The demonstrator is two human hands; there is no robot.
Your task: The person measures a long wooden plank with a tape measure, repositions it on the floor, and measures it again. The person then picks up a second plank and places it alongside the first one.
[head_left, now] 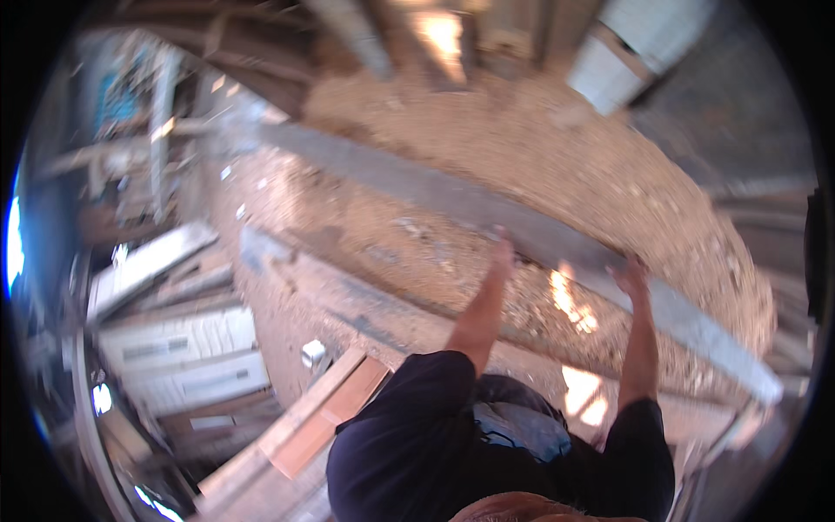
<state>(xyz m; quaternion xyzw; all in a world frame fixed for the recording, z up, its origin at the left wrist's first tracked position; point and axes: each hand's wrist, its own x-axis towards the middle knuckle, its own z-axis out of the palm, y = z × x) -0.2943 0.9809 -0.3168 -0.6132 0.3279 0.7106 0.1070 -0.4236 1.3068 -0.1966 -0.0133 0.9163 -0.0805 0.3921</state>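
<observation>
While both your hands rest on the long grey plank [452, 204], take stock as follows.

Left hand [502, 254]: laid against the plank's near edge about midway along it, fingers extended. How far they curl over the edge you cannot tell; the frame is blurred.

Right hand [630, 277]: spread open on the same edge, further toward the plank's right end, palm to the wood. No closed grasp is visible.

Plank: long, narrow, flat-faced, dull grey and weathered-looking, running from the upper left down to the lower right across the sawdust heap [539, 148] and above the ground.

Risks, as judged. Both hands sit on the right half, so the long left part is unbalanced and could swing or dip if you lift. Open palms give little hold, and a rough edge may slip or splinter into the skin. Loose sawdust underfoot is poor footing.

Sawdust heap: tan, granular, mounded, with bright sun patches [574, 304] near your right forearm.

Timber beam [383, 304]: brown, dusty, lying on the ground below the plank.

Reddish boards [326, 409]: short, flat, smooth-cut, stacked by your left side.

Pale slabs [178, 344]: rectangular, light-coloured, piled at the left edge of the yard.

Light panels [626, 52]: upper right, detail unclear.
</observation>
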